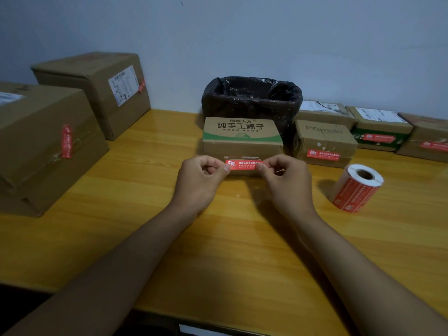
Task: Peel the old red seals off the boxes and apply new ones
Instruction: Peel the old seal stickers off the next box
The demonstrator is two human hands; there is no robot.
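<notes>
A: What is left to do?

B: Most, it seems. Two large boxes at far left, the front one (43, 141) and the one behind (97, 90), carry crumpled red seals. Three small boxes at far right, the nearest (323, 141), already show flat seals.

A: And the middle box?

B: The box with green print (242, 139) sits just beyond the hands, in front of a bin lined in black (252, 98). The seal roll (356, 187) lies right on the surface (218, 238).

A: The hands?

B: Left hand (201, 180) and right hand (288, 183) each pinch one end of a red seal (243, 164) between fingers and thumb, held taut against that box's near face, not yet pressed down.
</notes>
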